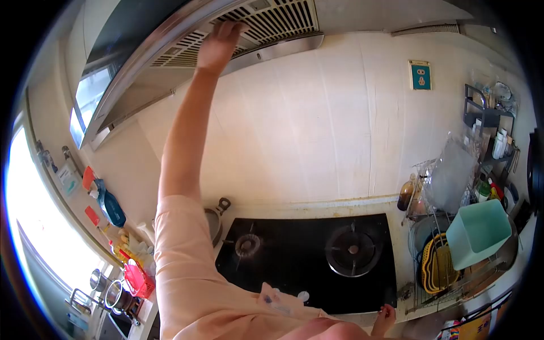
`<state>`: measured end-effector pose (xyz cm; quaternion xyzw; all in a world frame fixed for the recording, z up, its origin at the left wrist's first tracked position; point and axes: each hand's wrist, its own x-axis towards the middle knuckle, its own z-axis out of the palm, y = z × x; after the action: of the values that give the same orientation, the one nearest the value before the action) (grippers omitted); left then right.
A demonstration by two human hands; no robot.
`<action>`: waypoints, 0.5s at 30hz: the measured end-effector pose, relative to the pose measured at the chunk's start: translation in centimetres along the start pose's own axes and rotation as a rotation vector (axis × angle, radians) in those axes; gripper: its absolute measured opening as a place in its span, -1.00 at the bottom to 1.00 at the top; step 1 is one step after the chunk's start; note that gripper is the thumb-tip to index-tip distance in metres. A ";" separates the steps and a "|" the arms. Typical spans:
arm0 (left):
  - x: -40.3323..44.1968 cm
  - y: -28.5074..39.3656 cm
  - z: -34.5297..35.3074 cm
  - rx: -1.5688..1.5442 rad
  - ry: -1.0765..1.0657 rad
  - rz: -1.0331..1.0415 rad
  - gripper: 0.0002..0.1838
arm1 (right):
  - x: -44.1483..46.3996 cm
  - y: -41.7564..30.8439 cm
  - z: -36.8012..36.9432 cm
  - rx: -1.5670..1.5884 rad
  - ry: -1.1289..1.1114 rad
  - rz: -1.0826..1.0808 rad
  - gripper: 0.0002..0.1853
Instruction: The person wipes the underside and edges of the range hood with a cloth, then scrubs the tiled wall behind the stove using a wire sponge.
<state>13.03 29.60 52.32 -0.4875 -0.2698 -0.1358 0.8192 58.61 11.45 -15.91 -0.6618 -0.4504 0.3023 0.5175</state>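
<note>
My left arm stretches up to the range hood (pixel 272 48). My left hand (pixel 220 48) is at the slotted filter (pixel 277 20) on its underside, with the fingers bent against the slats; the fingertips are partly hidden. Low in the view, my right hand (pixel 385 318) rests by the front right edge of the black gas stove (pixel 294 272). Its fingers are loosely bent and slightly apart, and I see nothing in them. The stove has a smaller left burner (pixel 247 245) and a larger right burner (pixel 353 250).
At right stands a wire dish rack (pixel 419 292) with a mint-green bin (pixel 479 232) and a yellow basket (pixel 436 263). A brown bottle (pixel 406 192) is behind it. A pan (pixel 213 224) sits left of the stove. Further left are a red basket (pixel 139 279) and a blue bottle (pixel 110 207).
</note>
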 end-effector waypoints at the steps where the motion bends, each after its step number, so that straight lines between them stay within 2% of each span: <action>1: 0.2 -0.5 -0.6 -0.045 0.085 -0.005 -0.75 | 0.2 -1.2 0.0 -0.071 -0.028 -0.014 -0.84; 2: 0.0 -1.1 -0.8 -0.111 0.120 -0.051 -0.66 | 0.4 0.7 0.6 0.021 0.000 0.021 -0.85; 5: 1.0 -0.4 -1.1 -0.087 0.170 -0.108 -0.67 | 0.2 5.8 1.3 0.068 0.016 0.016 -0.86; 6: 0.8 -0.2 0.0 -0.114 0.146 -0.108 -0.68 | 0.1 7.9 1.7 0.047 -0.017 0.050 -0.83; 9: -0.1 2.0 2.6 -0.075 -0.060 -0.076 -0.71 | -0.2 3.9 0.1 0.030 -0.013 0.191 -0.82; 10: -0.2 2.5 2.8 -0.071 -0.105 -0.095 -0.71 | -0.1 5.8 -0.1 -0.021 -0.066 0.142 -0.79; 13: 0.3 1.7 1.7 -0.190 0.225 -0.138 -0.69 | -1.1 9.7 -0.4 -0.014 -0.006 -0.015 -0.78; 15: 1.6 1.2 1.0 -0.193 0.326 -0.178 -0.63 | -1.4 11.0 0.6 0.005 0.043 -0.119 -0.77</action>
<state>14.59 31.14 52.78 -0.5095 -0.1614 -0.3100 0.7863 60.70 9.80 -26.72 -0.6388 -0.4770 0.2579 0.5457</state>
